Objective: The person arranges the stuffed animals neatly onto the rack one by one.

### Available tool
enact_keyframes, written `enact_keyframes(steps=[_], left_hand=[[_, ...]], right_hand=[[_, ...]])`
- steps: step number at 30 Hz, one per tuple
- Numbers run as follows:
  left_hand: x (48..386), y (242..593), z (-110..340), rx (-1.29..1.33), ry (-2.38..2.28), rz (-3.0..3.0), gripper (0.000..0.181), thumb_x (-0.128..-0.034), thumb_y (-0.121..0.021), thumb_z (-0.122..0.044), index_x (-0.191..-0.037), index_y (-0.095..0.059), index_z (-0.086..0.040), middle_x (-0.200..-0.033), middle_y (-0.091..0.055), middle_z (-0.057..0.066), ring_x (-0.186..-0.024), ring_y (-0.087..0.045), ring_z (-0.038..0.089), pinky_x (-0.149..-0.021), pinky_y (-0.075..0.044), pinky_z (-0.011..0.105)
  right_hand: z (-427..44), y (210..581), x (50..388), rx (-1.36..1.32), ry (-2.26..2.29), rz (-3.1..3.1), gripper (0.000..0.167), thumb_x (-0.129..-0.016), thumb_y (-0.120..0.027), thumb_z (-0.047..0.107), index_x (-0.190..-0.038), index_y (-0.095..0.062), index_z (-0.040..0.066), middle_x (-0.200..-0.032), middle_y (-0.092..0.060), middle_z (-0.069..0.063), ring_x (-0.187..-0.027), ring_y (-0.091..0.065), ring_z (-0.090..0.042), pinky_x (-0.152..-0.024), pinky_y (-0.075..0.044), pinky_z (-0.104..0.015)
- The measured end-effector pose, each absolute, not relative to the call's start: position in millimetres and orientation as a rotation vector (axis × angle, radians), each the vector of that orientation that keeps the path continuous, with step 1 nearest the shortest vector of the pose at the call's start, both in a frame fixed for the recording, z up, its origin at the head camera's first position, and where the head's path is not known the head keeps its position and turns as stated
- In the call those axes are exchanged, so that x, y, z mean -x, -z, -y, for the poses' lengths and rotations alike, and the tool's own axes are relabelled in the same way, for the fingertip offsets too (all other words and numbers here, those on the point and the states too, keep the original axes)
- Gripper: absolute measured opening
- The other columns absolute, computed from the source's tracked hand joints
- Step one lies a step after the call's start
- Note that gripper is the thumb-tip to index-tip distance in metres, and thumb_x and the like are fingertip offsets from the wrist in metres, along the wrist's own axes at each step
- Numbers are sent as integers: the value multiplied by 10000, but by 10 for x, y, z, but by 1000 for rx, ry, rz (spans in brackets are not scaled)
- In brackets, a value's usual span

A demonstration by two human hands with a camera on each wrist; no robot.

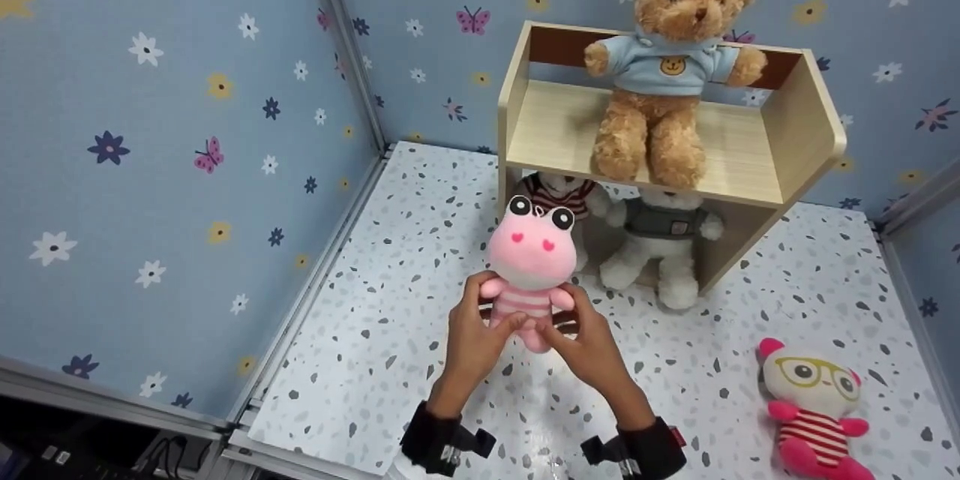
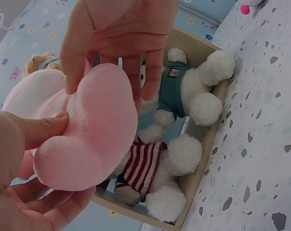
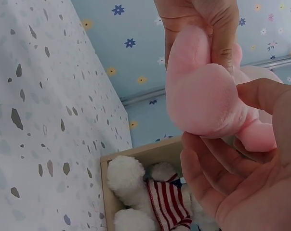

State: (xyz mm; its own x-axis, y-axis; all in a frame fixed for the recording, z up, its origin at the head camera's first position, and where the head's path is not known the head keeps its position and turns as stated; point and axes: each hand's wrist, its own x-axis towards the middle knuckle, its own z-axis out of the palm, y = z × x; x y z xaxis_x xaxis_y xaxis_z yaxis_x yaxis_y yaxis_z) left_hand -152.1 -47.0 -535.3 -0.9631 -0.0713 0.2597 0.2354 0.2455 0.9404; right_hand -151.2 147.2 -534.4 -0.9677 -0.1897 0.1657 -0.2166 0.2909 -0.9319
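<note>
Both hands hold a pink frog-like plush toy with big black-and-white eyes and a striped belly, upright in front of a small shelf. My left hand grips the toy's body from the left, thumb on its front. From the other side my right hand grips it too, its thumb near the toy's legs. In the left wrist view, the plush's pink underside lies between thumb and fingers of the left hand. The right wrist view has the right hand around the toy's lower body.
The two-level wooden shelf carries a brown teddy bear in a blue top. Below sit two white plush toys, one in a striped shirt, one in grey-green. A panda-like plush with yellow glasses lies at the right on the speckled table.
</note>
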Motion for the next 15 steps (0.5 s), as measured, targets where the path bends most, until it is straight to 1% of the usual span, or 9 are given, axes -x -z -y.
enact_keyframes(steps=[4, 7, 12, 14, 15], left_hand=[[1574, 5306, 446, 130, 1785, 2243, 648, -800, -882, -274, -1345, -537, -211, -1237, -685, 5, -1077, -653, 169, -877, -573, 355], [1635, 5256, 440, 133, 1790, 2218, 657, -800, -884, -261, -1349, -531, -186, -1252, -679, 26, -1088, -655, 176, -892, -575, 359], [1755, 5150, 457, 154, 1767, 2184, 683, -789, -889, -284, -1356, -531, -153, -1268, -677, 50, -1089, -659, 191, -890, -580, 366], [1803, 5106, 469, 159, 1750, 2171, 690, -789, -886, -300, -1360, -531, -147, -1264, -680, 52, -1081, -658, 193, -881, -580, 370], [1825, 5084, 475, 163, 1744, 2164, 693, -790, -885, -303, -1363, -530, -145, -1264, -681, 53, -1082, -657, 195, -881, -579, 373]], right_hand=[[-1572, 5267, 1545, -392, -1798, 2521, 547, -941, -744, 178, -1434, -506, 176, -1305, -658, -51, -1003, -687, -187, -866, -567, -306], [-1662, 5216, 1588, -390, -1776, 2507, 521, -950, -733, 169, -1423, -515, 167, -1296, -666, -86, -990, -690, -183, -870, -566, -301], [-1850, 5127, 1675, -313, -1722, 2447, 414, -967, -703, 118, -1356, -567, 78, -1224, -690, -127, -962, -691, -137, -876, -547, -235], [-1939, 5072, 1718, -257, -1718, 2407, 375, -968, -689, 84, -1323, -583, 25, -1197, -691, -142, -942, -688, -123, -864, -541, -210], [-1986, 5038, 1741, -223, -1713, 2388, 348, -969, -681, 67, -1303, -593, 19, -1183, -691, -151, -936, -687, -115, -859, -538, -196]])
